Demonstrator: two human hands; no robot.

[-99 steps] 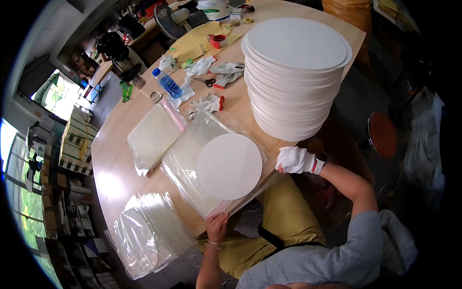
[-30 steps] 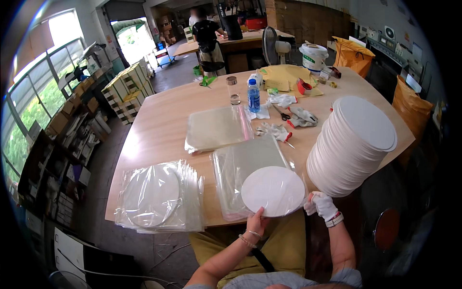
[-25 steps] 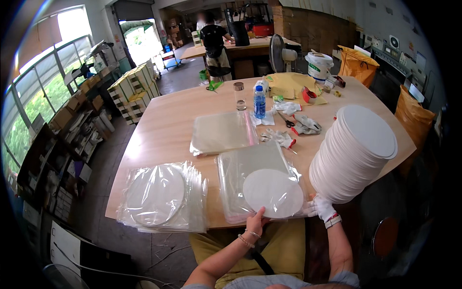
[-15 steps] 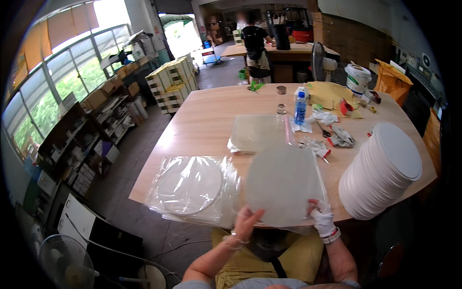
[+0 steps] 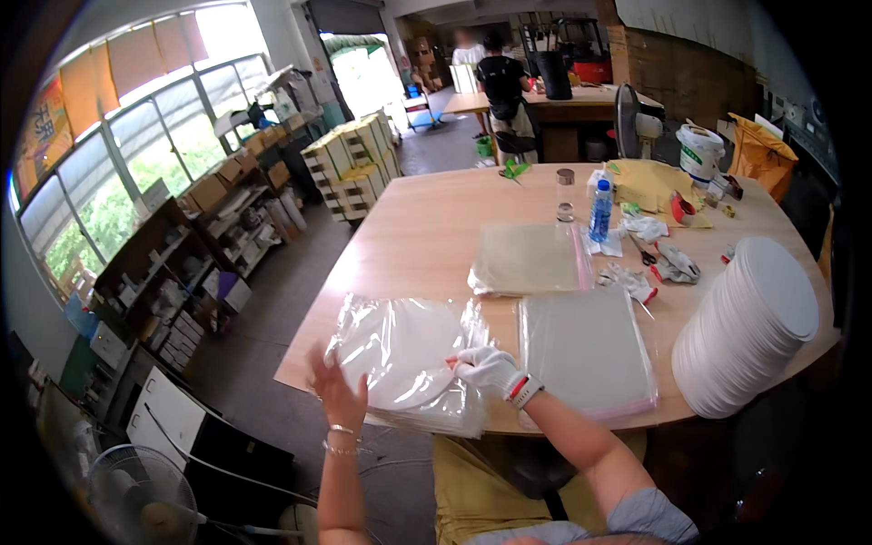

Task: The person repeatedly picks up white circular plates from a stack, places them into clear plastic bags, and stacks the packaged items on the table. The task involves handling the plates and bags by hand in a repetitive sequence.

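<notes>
On the left of the table lies a pile of clear plastic bags [image 5: 468,413], with a round white disc [image 5: 395,341] inside the top one. My right hand [image 5: 490,371], in a white glove with exposed fingertips, pinches this bag near its right side. At the pile's left front corner my bare left hand [image 5: 338,385] is raised with its fingers spread, slightly blurred, holding nothing. A second stack of flat clear bags [image 5: 586,354] lies to the right of my right hand. Further right leans a tall stack of white discs [image 5: 740,336].
Behind are another bag stack [image 5: 527,259], a blue water bottle [image 5: 600,211], a clear jar [image 5: 565,195], scissors [image 5: 646,255], work gloves [image 5: 677,263], a tape roll [image 5: 681,207] and a white bucket [image 5: 699,153]. Two people work at a far table. A fan [image 5: 141,495] stands at lower left.
Both hands have moved left from the middle bag stack to the left pile. The disc they held over the middle stack is gone from there. The view has shifted slightly.
</notes>
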